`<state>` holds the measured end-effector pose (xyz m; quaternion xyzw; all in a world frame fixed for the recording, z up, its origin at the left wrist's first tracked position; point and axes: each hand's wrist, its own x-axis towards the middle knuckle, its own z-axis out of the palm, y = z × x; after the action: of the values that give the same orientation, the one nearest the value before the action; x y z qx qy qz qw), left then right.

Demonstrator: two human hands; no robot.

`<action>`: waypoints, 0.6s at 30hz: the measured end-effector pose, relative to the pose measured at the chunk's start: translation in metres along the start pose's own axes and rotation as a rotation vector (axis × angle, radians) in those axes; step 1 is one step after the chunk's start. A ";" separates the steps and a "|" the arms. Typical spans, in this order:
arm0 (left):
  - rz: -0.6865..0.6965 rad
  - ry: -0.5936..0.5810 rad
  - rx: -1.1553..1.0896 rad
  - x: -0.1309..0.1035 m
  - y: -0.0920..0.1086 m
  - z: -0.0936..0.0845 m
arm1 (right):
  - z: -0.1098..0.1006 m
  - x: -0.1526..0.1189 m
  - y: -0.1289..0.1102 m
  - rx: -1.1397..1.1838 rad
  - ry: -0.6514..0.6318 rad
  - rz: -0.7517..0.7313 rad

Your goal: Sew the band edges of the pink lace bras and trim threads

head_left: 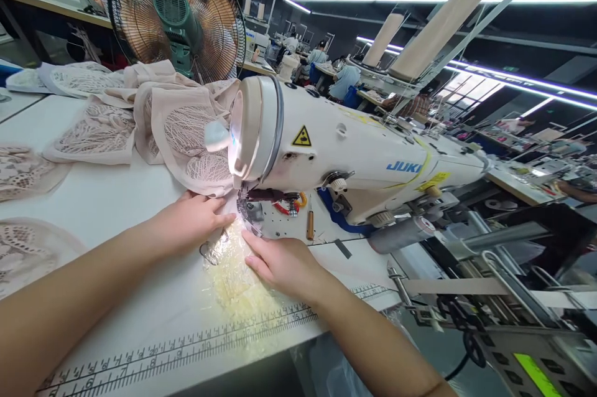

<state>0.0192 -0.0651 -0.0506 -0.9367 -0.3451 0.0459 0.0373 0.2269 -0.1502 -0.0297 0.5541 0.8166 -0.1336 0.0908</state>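
An industrial sewing machine (326, 129) stands over the white table, its presser foot (249, 207) low at the near end. My left hand (196, 221) lies left of the foot, fingers stretched out flat at the near edge of a beige lace piece (186, 135). On the right, my right hand (282, 263) rests with thumb and forefinger stretched apart toward the foot; its other fingers are hidden. Between both hands, clear tape over a yellowish patch (240, 285) covers the tabletop. Whether any fabric lies under my fingertips at the foot I cannot tell.
More lace pieces (96, 129) spread over the table's left side. A large fan (177, 17) stands behind them. A wooden-handled tool (310, 224) lies beneath the machine arm. A printed ruler (196, 347) runs along the front edge. Tape passes through a metal feeder (457, 286) at right.
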 end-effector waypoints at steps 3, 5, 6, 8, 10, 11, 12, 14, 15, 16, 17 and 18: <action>-0.031 0.036 -0.020 0.002 -0.001 0.003 | 0.000 0.000 0.000 0.009 -0.001 0.002; -0.049 0.030 -0.011 0.003 -0.001 0.002 | 0.000 0.000 0.000 0.007 0.008 -0.002; -0.057 0.017 0.000 0.004 -0.001 0.002 | 0.000 0.000 0.000 0.004 0.008 -0.003; -0.077 -0.005 0.015 0.004 -0.001 0.000 | -0.001 0.000 -0.001 -0.008 -0.003 0.005; -0.096 -0.003 0.012 0.005 -0.002 -0.002 | -0.002 0.000 -0.002 -0.018 -0.015 0.017; -0.104 0.001 0.009 0.005 -0.002 -0.003 | -0.002 0.000 -0.002 -0.019 -0.015 0.019; -0.112 0.004 0.009 0.006 -0.003 -0.003 | -0.002 0.000 -0.002 -0.021 -0.012 0.018; -0.128 0.002 0.021 0.007 -0.004 -0.002 | -0.001 0.000 -0.002 -0.023 -0.007 0.015; -0.142 0.002 0.029 0.006 -0.005 -0.001 | -0.001 0.000 -0.002 -0.022 -0.001 0.012; -0.156 0.007 0.037 0.005 -0.005 -0.001 | 0.000 0.000 -0.001 -0.019 0.005 0.007; -0.166 0.016 0.043 0.003 -0.005 -0.001 | 0.000 0.000 -0.001 -0.015 0.009 0.003; -0.165 0.034 0.037 0.000 -0.006 -0.001 | 0.000 -0.001 -0.001 -0.011 0.011 -0.001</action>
<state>0.0160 -0.0608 -0.0488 -0.9049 -0.4195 0.0331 0.0643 0.2262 -0.1510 -0.0294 0.5540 0.8181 -0.1259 0.0894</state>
